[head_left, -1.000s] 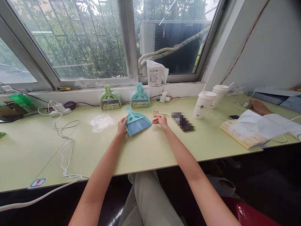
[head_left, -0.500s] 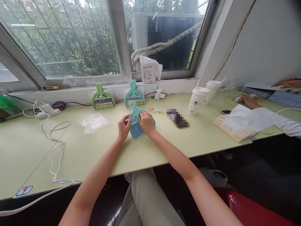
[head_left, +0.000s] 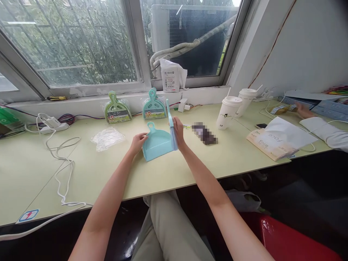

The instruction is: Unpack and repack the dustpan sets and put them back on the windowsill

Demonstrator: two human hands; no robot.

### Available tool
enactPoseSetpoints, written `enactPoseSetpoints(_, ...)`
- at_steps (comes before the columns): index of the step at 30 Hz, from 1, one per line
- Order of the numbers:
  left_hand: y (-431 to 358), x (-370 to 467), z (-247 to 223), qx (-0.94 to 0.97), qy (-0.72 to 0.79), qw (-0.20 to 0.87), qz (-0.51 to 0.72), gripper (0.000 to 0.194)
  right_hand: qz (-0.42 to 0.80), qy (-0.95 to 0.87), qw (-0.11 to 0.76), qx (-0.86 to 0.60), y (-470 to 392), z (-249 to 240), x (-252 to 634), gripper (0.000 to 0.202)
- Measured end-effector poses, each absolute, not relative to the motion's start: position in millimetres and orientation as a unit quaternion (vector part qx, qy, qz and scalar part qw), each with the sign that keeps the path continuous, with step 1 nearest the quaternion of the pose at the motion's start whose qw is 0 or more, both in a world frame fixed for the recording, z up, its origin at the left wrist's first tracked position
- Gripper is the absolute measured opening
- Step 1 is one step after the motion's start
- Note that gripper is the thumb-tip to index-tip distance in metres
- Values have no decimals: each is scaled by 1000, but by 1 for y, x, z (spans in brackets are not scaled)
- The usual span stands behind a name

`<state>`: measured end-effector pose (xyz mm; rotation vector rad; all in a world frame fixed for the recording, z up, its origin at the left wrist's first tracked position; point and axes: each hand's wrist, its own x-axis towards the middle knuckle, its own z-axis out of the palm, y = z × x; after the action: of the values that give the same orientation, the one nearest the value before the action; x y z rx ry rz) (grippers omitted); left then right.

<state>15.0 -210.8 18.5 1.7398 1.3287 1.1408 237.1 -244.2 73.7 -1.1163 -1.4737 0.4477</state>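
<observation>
A light blue dustpan (head_left: 156, 144) rests on the table in front of me, its looped handle pointing away. My left hand (head_left: 139, 142) is closed on the pan's left edge near the handle. My right hand (head_left: 178, 131) grips a matching hand brush (head_left: 171, 125), lifted on edge at the pan's right side, with its blue bristles downward. Beyond them, a wrapped green dustpan set (head_left: 117, 108) and a wrapped blue-green dustpan set (head_left: 154, 105) lean against the sill. A crumpled clear plastic wrapper (head_left: 108, 139) lies to the left. Part of a label card (head_left: 187, 126) shows behind my right hand.
Two white paper cups (head_left: 230, 110) with straws stand at the right, near a tissue pack (head_left: 274, 139) and a pixelated dark object (head_left: 204, 133). White cables (head_left: 64, 174) and a power strip (head_left: 56, 128) occupy the left. Another person's hand (head_left: 303, 110) is at the far right.
My right hand has taken the brush off the dustpan and turned it on edge to the right. The pan's inside now shows. The other person's hands have shifted at the far right.
</observation>
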Motion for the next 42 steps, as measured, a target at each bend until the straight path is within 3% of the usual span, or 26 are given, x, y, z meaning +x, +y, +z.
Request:
enactPoseSetpoints(5, -202, -14, 19, 654, 591, 242, 405, 31, -1, -732, 409, -545, -229, 66, 267, 36)
enactPoseSetpoints(11, -204, -27, 18, 652, 651, 177, 345, 28, -23, -745, 246, -619, -213, 27, 281, 29)
enactPoseSetpoints(18, -214, -16, 27, 687, 663, 56, 290, 28, -35, -713, 241, -658, -215, 29, 275, 17)
enactPoseSetpoints(24, -213, -20, 25, 684, 684, 12, 254, 23, -13, -688, 184, -702, -217, 33, 272, 25)
enactPoseSetpoints(29, -211, -23, 25, 662, 701, 18, 264, 22, 15, -682, 137, -718, -221, 39, 272, 33)
enactPoseSetpoints(34, -218, -12, 28, 689, 687, 36, 229, 24, -2, -667, 219, -712, -223, 45, 267, 27)
enactPoseSetpoints(38, -230, 17, 29, 764, 598, 97, 221, 39, 4, -709, 268, -652, -226, 44, 255, 23)
enactPoseSetpoints(42, -242, 44, 29, 844, 474, 110, 224, 44, 14, -777, 233, -584, -231, 37, 242, 19)
